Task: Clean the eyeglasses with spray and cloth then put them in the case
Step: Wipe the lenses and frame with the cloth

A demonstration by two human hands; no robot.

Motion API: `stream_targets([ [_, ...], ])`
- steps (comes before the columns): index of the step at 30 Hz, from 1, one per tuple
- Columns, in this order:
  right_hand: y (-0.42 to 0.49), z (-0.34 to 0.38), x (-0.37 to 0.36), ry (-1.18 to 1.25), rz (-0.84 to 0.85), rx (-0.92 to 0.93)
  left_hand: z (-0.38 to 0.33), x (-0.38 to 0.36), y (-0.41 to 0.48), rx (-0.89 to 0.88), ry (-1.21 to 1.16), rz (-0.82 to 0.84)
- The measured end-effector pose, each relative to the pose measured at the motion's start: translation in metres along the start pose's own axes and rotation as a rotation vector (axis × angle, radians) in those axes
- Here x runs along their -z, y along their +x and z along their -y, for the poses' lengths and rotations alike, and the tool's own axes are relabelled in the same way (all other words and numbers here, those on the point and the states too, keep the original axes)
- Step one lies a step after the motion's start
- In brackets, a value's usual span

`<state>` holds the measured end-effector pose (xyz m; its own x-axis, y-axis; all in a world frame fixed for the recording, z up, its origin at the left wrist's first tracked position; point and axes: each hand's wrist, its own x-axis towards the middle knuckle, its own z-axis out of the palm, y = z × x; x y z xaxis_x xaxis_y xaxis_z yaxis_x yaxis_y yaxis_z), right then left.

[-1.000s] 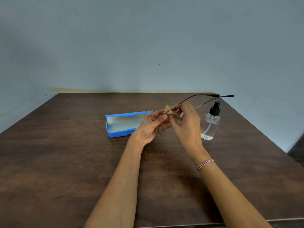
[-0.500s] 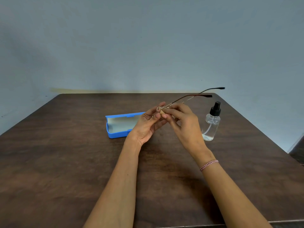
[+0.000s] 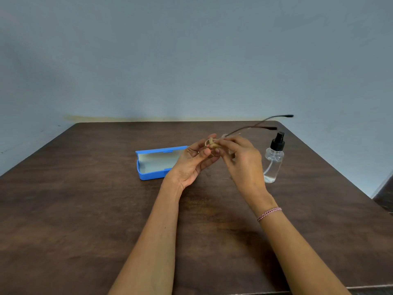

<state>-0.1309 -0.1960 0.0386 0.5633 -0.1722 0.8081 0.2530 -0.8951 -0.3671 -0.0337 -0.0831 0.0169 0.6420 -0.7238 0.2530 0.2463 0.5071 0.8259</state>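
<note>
Thin-framed eyeglasses (image 3: 257,125) are held above the middle of the table, their dark temple arms pointing up and to the right. My left hand (image 3: 192,165) grips the frame at the lens end. My right hand (image 3: 240,160) pinches a small tan cloth (image 3: 212,143) against a lens; the lenses are mostly hidden by my fingers. An open blue case (image 3: 155,165) with a pale lining lies just left of my hands. A clear spray bottle (image 3: 273,160) with a black pump top stands upright to the right.
Everything sits on a dark brown wooden table (image 3: 85,209). Its far edge meets a grey-blue wall, and its right edge runs diagonally past the bottle. A dark floor patch (image 3: 385,194) shows at the far right.
The glasses have tilted slightly, with the temple tips swinging up and to the right. My right fingers have shifted the cloth along the lens. Case and bottle have not moved.
</note>
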Motion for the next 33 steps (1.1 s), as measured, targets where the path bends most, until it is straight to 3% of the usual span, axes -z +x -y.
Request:
stream_targets([
  [4,0.001,0.0,-0.001,0.005,-0.011,-0.004,0.001,-0.004,0.001,0.017,0.023,0.004],
  [10,0.0,0.003,-0.003,0.135,0.045,0.082,-0.006,0.001,0.0,-0.1,-0.06,-0.036],
  [25,0.0,-0.001,0.001,0.036,-0.125,0.109,-0.002,-0.01,0.002,-0.14,-0.18,-0.067],
  [33,0.001,0.004,-0.001,0.031,-0.075,0.186,-0.002,-0.009,0.001,-0.087,-0.182,-0.036],
])
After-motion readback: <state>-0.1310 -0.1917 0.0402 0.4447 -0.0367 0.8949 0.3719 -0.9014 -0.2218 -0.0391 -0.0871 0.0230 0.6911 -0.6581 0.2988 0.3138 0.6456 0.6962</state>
